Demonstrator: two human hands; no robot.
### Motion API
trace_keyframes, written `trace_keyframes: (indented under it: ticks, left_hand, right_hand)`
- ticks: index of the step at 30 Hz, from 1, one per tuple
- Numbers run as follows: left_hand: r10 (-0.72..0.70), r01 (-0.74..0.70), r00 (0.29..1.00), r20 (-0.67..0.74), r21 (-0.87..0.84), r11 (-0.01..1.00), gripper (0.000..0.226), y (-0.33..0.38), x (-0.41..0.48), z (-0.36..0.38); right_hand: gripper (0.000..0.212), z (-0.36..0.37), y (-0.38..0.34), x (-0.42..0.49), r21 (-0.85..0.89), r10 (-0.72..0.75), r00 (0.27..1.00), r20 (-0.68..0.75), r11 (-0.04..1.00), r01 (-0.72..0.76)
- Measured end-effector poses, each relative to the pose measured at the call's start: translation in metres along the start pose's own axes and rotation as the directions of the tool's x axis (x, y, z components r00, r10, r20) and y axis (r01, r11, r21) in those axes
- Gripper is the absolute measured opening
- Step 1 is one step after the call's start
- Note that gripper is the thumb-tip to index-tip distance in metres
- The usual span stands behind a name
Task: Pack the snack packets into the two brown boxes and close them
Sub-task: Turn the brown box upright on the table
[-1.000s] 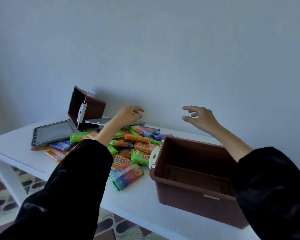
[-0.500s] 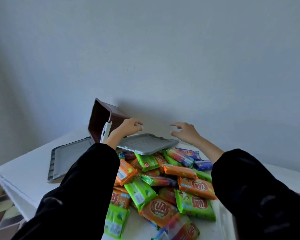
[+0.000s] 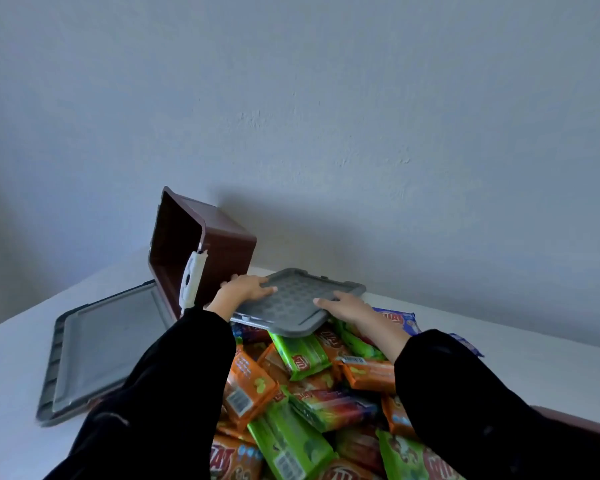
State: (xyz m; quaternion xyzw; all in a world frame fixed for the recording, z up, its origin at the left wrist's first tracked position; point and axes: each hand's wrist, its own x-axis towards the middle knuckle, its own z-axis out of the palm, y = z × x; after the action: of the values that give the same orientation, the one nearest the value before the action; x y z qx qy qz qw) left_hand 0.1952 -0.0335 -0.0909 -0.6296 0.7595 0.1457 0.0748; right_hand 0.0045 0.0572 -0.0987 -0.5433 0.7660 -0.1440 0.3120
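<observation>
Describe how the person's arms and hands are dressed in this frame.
Both arms are in long, loose black sleeves, the left sleeve and right sleeve ending near the wrists. The left hand and right hand are bare: no gloves, and no rings, watch or markings are visible.

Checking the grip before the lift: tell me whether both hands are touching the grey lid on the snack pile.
Touching. The head view shows the left hand gripping the grey lid at its left edge and the right hand at its near right edge.
</observation>
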Motion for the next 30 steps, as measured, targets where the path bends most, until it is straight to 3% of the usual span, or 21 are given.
trace_keyframes:
  ticks: [4, 8, 12, 14, 16, 22, 30]
  left_hand:
    - [-0.036, 0.037, 0.999, 0.018, -0.06, 0.998, 0.069, 0.015, 0.008, 0.006]
    - [0.016, -0.025, 0.999, -0.045, -0.218, 0.976, 0.058, 0.027, -0.009, 0.002]
    - [0.044, -0.053, 0.999, -0.032, -0.461, 0.886, 0.054, 0.055, -0.03, -0.01]
    - [0.085, -0.125, 0.992, -0.096, -0.586, 0.801, 0.049, 0.073, -0.038, -0.022]
    - [0.157, -0.23, 0.973, -0.17, -0.633, 0.739, 0.049, 0.094, -0.047, -0.038]
    - [0.272, -0.472, 0.876, -0.399, -0.592, 0.653, 0.062, 0.184, -0.081, -0.073]
    - [0.376, -0.655, 0.733, -0.567, -0.44, 0.614, 0.079, 0.31, -0.117, -0.06]
  right_hand:
    - [0.064, -0.004, -0.002, -0.001, 0.251, -0.011, 0.99, -0.138, 0.967, 0.046]
    - [0.06, -0.027, -0.013, -0.008, 0.524, 0.008, 0.966, -0.26, 0.841, 0.134]
    - [0.06, -0.074, -0.004, -0.027, 0.608, -0.052, 0.94, -0.336, 0.751, 0.259]
    - [0.058, -0.1, 0.009, -0.041, 0.633, -0.082, 0.927, -0.367, 0.708, 0.314]
    - [0.056, -0.128, 0.024, -0.055, 0.609, -0.113, 0.9, -0.421, 0.7, 0.373]
    - [0.063, -0.206, 0.089, -0.096, 0.355, -0.206, 0.802, -0.561, 0.815, 0.457]
    - [0.083, -0.262, 0.19, -0.149, 0.03, -0.242, 0.688, -0.684, 0.933, 0.358]
